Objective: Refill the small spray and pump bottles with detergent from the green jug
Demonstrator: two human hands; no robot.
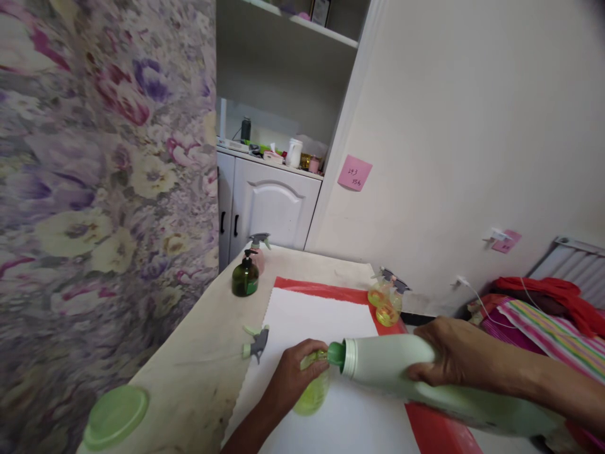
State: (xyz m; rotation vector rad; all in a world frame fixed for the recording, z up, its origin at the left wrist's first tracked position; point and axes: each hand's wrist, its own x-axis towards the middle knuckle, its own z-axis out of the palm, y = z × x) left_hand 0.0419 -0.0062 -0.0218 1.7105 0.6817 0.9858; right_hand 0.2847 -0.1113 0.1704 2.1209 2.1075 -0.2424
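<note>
My left hand is wrapped round the neck of a small clear yellow-green bottle, which stands on white paper. My right hand grips a large pale green jug tipped on its side. The jug's darker green spout points left and meets the bottle's mouth; whether liquid is flowing I cannot see. To the left, a grey spray trigger head with a thin tube lies on the table. A round light green cap sits near the table's front left.
Spray bottles with yellow liquid stand at the back right. A dark green pump bottle and a pink spray bottle are at the back left. Beyond are a cabinet, a floral curtain and a wall.
</note>
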